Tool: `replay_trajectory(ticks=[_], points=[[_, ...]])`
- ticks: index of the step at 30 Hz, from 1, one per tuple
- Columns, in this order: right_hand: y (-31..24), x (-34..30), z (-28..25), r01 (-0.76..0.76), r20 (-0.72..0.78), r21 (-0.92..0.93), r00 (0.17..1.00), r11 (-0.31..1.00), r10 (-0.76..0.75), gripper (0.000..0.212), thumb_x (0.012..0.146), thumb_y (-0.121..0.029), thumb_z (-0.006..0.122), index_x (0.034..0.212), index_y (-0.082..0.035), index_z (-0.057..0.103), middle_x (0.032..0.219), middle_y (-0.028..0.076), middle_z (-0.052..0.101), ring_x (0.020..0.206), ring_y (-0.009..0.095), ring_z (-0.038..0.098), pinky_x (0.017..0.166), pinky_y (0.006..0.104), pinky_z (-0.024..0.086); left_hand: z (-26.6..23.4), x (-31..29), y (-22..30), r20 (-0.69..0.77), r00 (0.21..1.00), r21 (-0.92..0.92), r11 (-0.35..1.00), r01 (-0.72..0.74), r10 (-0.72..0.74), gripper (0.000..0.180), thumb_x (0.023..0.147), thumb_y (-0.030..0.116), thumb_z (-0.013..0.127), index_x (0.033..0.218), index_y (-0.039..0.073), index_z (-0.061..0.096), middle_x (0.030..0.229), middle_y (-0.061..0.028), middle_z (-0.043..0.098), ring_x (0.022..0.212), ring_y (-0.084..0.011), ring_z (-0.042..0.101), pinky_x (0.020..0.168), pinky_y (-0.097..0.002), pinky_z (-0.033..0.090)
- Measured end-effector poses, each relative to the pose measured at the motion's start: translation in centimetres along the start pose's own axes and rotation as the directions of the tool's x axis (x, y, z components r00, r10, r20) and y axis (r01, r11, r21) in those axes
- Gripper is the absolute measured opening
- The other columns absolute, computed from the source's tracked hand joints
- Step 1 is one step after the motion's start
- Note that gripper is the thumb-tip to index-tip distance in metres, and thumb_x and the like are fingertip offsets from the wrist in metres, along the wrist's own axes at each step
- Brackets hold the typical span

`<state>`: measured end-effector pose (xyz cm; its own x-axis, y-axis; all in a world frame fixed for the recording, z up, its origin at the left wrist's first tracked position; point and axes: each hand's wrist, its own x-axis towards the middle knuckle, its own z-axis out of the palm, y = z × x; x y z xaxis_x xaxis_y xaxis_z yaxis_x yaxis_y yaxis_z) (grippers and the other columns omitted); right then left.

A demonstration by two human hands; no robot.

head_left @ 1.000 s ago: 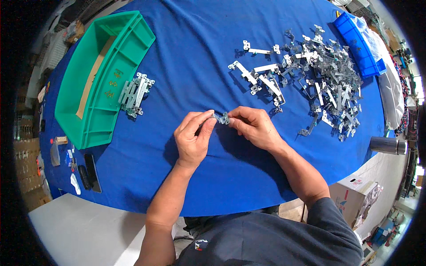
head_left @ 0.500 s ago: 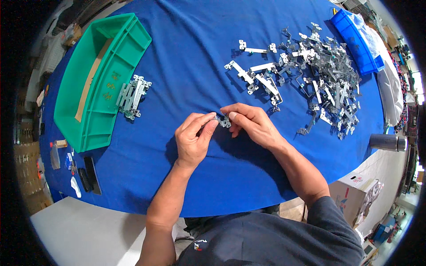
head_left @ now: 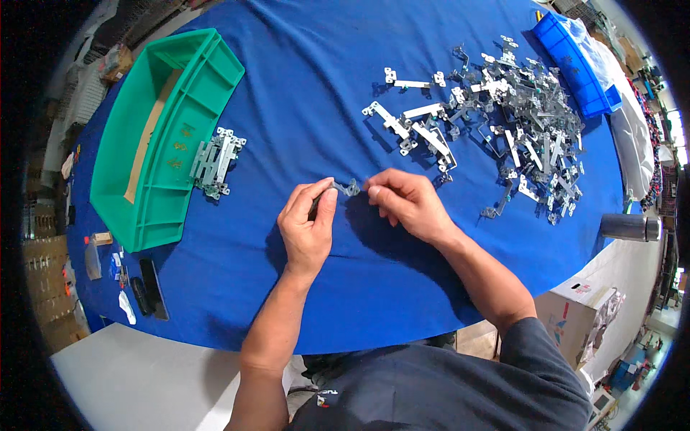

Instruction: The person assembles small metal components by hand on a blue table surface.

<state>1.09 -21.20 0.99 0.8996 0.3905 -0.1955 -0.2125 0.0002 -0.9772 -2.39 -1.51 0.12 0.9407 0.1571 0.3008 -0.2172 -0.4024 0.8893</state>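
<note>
Over the middle of the blue cloth, my left hand (head_left: 307, 223) pinches a small metal bracket (head_left: 350, 189) between thumb and fingers. The bracket's holed end sticks out to the right; the rest is hidden by the fingers. Just to the right, my right hand (head_left: 411, 205) is closed, thumb against forefinger, its tips slightly apart from the bracket. Whether those tips hold something small I cannot make out. To the left lies a neat stack of metal brackets (head_left: 218, 162) beside the green bin. A large loose heap of similar brackets (head_left: 535, 118) spreads over the right side.
At the left stands a green plastic bin (head_left: 201, 108) with a cardboard strip inside. A blue tray (head_left: 575, 68) holding clear plastic sits at the far right. A metal flask (head_left: 630, 228) lies at the right edge. A phone (head_left: 153, 287) and small items lie at the near left.
My hands have drawn apart. The left has shifted slightly left with the bracket, whose end now shows more, and the right fingertips have come off it.
</note>
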Motion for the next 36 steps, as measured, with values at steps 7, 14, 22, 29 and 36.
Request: replay_trajectory(ticks=[7, 14, 22, 29, 36], points=[[-0.93, -0.20, 0.29, 0.063, 0.045, -0.253, 0.998, 0.965, -0.053, 0.020, 0.095, -0.016, 0.064, 0.100, 0.003, 0.069, 0.077, 0.007, 0.066, 0.069, 0.009, 0.058, 0.060, 0.0294, 0.048, 0.30, 0.39, -0.13, -0.021, 0.999, 0.022, 0.999, -0.044, 0.044, 0.016, 0.096, 0.009, 0.066, 0.107, -0.001, 0.071, 0.085, -0.0023, 0.063, 0.065, -0.0049, 0.053, 0.056, -0.0213, 0.042], [-0.97, -0.14, 0.30, 0.129, 0.043, -0.358, 0.992, 0.925, -0.121, 0.019, 0.094, -0.015, 0.065, 0.100, 0.002, 0.069, 0.080, 0.012, 0.067, 0.067, 0.014, 0.060, 0.060, 0.0319, 0.048, 0.07, 0.43, 0.42, 0.033, 0.997, -0.006, 0.998, 0.066, -0.065, 0.014, 0.093, 0.005, 0.067, 0.105, -0.001, 0.071, 0.084, -0.0073, 0.066, 0.067, -0.0105, 0.060, 0.059, -0.0253, 0.047], [-0.61, -0.22, 0.30, 0.135, 0.032, -0.337, 0.991, 0.932, -0.132, 0.019, 0.094, -0.015, 0.065, 0.099, 0.002, 0.068, 0.078, 0.011, 0.065, 0.065, 0.013, 0.057, 0.058, 0.0312, 0.047, 0.13, 0.23, 0.26, 0.015, 0.997, -0.029, 0.997, 0.071, -0.071, 0.014, 0.092, 0.003, 0.067, 0.105, -0.002, 0.071, 0.083, -0.0071, 0.066, 0.066, -0.0101, 0.059, 0.058, -0.0251, 0.047], [-0.13, -0.07, 0.30, 0.168, 0.027, -0.310, 0.985, 0.936, -0.168, 0.018, 0.093, -0.015, 0.066, 0.099, 0.002, 0.068, 0.076, 0.010, 0.064, 0.063, 0.011, 0.056, 0.056, 0.0307, 0.046, 0.18, 0.27, 0.33, 0.020, 0.997, -0.041, 0.997, 0.070, -0.070, 0.014, 0.092, 0.004, 0.068, 0.104, -0.002, 0.071, 0.083, -0.0077, 0.066, 0.065, -0.0110, 0.060, 0.057, -0.0255, 0.047], [-0.65, -0.11, 0.42, 0.126, 0.028, -0.345, 0.992, 0.930, -0.124, 0.018, 0.094, -0.015, 0.065, 0.099, 0.002, 0.068, 0.077, 0.010, 0.065, 0.063, 0.013, 0.057, 0.056, 0.0309, 0.046, 0.09, 0.32, -0.10, 0.019, 1.000, -0.007, 1.000, -0.001, 0.001, 0.014, 0.093, 0.006, 0.068, 0.104, -0.002, 0.071, 0.083, -0.0085, 0.067, 0.065, -0.0127, 0.061, 0.057, -0.0261, 0.047]])
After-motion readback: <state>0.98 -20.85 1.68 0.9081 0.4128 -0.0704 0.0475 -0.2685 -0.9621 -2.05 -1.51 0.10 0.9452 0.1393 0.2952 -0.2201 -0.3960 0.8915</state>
